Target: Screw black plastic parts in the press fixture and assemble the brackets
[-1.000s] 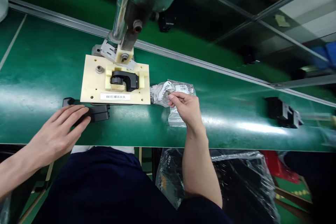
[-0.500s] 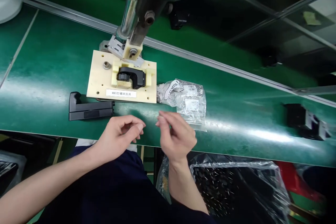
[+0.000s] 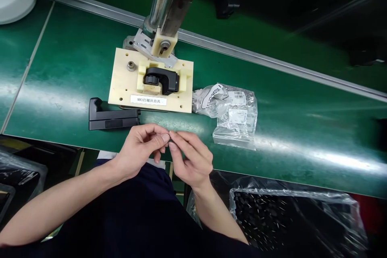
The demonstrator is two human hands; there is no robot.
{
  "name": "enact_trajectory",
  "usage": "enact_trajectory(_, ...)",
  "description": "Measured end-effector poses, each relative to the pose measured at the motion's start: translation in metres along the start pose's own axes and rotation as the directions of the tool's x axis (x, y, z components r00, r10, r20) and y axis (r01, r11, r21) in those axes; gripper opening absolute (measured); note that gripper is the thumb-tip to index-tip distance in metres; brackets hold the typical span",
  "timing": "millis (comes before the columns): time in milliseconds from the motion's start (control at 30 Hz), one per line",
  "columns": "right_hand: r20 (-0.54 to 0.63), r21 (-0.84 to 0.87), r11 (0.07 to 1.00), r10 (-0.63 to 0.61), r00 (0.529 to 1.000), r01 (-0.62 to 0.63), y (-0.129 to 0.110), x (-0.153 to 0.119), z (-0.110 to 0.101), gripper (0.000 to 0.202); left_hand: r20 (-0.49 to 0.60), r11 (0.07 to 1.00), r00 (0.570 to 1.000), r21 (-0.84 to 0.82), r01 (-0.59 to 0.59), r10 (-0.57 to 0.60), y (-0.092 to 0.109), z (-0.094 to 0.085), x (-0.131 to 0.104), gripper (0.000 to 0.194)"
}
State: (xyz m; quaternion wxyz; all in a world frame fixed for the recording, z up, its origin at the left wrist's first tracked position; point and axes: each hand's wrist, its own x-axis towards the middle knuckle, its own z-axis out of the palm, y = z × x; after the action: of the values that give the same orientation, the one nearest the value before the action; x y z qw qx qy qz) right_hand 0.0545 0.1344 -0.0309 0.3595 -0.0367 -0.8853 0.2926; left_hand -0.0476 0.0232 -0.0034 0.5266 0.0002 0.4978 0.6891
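Your left hand (image 3: 136, 151) and right hand (image 3: 192, 159) touch fingertips; I can't tell if they hold something. Upper middle, a metal arm (image 3: 175, 18) hangs over a plate (image 3: 119, 80) beside a clear bag (image 3: 237, 115).

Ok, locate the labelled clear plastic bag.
In the head view, the labelled clear bag lies on the green bench, just right of the cream plate.

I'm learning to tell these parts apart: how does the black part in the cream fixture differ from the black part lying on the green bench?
The fixture part curves like a hook; the bench part is mostly straight, with a raised left end.
The fixture part looks shorter; the bench part, longer.
The fixture part sits in the cream fixture; the bench part lies on the green bench.
Both are black.
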Motion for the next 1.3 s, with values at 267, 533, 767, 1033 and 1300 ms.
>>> enact_trajectory(267, 0.174, 0.5, 0.699, 0.497, 0.85, -0.511, -0.008, 0.002, -0.004, 0.021, -0.066, 0.997, 0.997, 0.063, -0.038, 0.042, -0.003, -0.004, 0.0, 0.026)
enact_trajectory(533, 0.142, 0.366, 0.785, 0.483, 0.864, -0.5, -0.02, 0.009, 0.003, 0.015, -0.088, 0.965, 0.98, 0.21, -0.156, 0.178, -0.011, -0.007, -0.002, 0.018)
enact_trajectory(767, -0.023, 0.286, 0.917, 0.296, 0.955, -0.278, -0.006, 0.028, 0.021, 0.015, -0.087, 0.847, 0.898, 0.379, -0.371, 0.432, 0.007, -0.005, -0.004, 0.009)
enact_trajectory(1033, -0.279, 0.033, 0.988, 0.151, 0.948, -0.148, 0.037, 0.103, 0.053, 0.014, -0.032, 0.467, 0.592, 0.649, -0.6, 0.805, 0.08, -0.03, 0.039, 0.011)
enact_trajectory(1300, -0.247, -0.073, 0.98, 0.164, 0.955, -0.187, 0.036, 0.11, 0.081, 0.017, 0.24, 0.362, 0.634, 0.653, -0.666, 0.735, 0.096, -0.038, 0.086, 0.029)
